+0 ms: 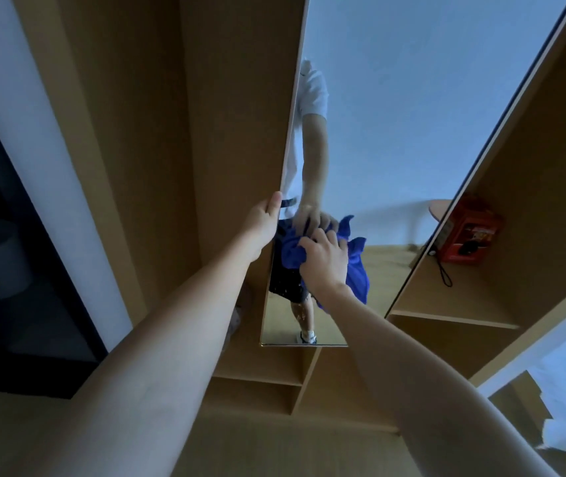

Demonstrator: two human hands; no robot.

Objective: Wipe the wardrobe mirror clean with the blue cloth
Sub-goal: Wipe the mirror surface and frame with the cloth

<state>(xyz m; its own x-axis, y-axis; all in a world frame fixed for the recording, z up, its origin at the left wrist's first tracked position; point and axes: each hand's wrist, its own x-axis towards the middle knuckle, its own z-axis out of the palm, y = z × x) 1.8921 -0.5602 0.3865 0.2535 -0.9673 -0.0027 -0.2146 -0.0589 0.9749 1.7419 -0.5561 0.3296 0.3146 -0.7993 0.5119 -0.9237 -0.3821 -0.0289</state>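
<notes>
Both my hands are on the mirror (395, 132): my left hand (263, 220) grips its left edge, my right hand (326, 261) presses the bunched cloth (357, 270) against the glass, fingers curled round it.

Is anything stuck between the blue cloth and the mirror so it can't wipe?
Nothing visible is in the way. The right hand grips the blue cloth and holds it against the mirror. The left hand only holds the mirror's left edge, beside the cloth.
</notes>
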